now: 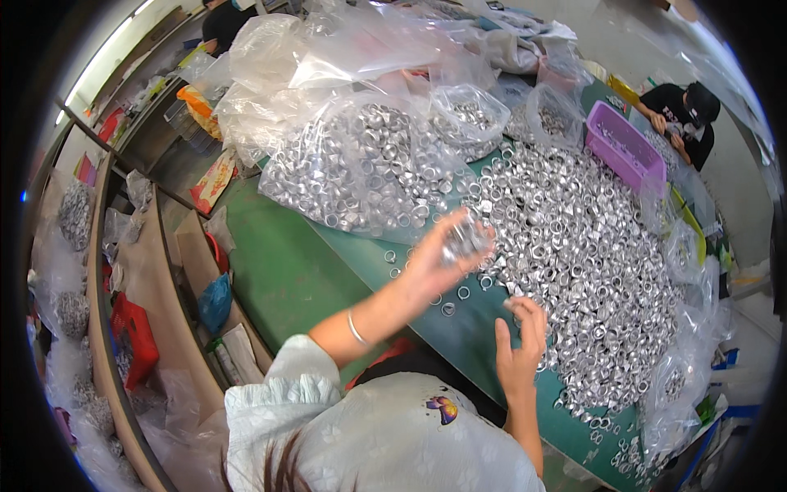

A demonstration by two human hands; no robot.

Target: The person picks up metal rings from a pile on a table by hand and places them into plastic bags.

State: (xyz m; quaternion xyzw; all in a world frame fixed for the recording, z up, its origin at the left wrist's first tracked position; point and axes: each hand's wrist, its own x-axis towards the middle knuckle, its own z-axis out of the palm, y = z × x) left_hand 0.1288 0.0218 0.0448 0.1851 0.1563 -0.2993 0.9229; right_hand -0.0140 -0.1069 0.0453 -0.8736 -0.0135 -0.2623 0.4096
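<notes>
A broad heap of silver metal rings (586,271) covers much of the green table (369,258). My left hand (433,256), blurred by motion, is raised over the heap's near left edge, its fingers closed around a handful of metal rings (466,239). At the heap's near edge is my right hand (522,348), with thumb and fingers apart and nothing seen between them. Just beyond my left hand, a large clear plastic bag (352,164) lies full of similar rings. A few loose rings (448,309) are scattered on the table below my left hand.
A purple plastic bin (627,152) stands at the heap's far right. Beyond it another person (684,115) in black works with both hands. Crumpled clear plastic bags (361,49) pile up at the back. To the left are wooden shelves (139,271) with a red basket (131,340).
</notes>
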